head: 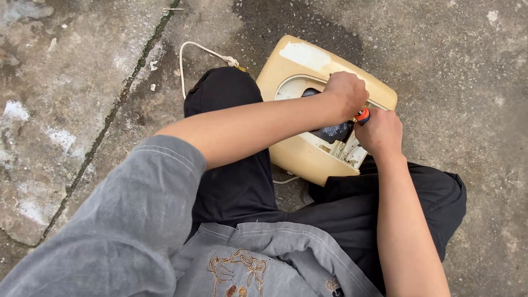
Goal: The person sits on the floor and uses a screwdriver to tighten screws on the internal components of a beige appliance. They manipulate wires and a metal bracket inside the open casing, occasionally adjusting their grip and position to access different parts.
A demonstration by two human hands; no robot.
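A rough concrete floor (82, 82) fills the view, stained pale in patches and split by a dark crack (110, 118) that runs from the top edge down to the lower left. The person sits or squats on it in black trousers (242, 181) and a grey shirt (143, 231) with gold embroidery low on the front. Between the knees, tilted up against the legs, lies a yellowed cream plastic casing (300, 154) with rounded corners; its open face shows a round hollow and, at the lower right, a pale ribbed inner part (349, 153). A dark, dusty body (333, 132) sits inside the opening. A white cord (198, 52) loops over the floor from behind the left knee toward the casing's upper corner, and a short stretch of it shows below the casing. The left hand (346, 93) is clenched above the casing's middle, knuckles up; what it closes on is hidden, so I cannot tell whether its grip holds the tool or a part of the casing. The right hand (380, 132) lies just beside it, touching, at the casing's right edge, its grip closed around a tool whose orange handle (361, 115) peeps out between the two hands. The tool's tip cannot be seen.
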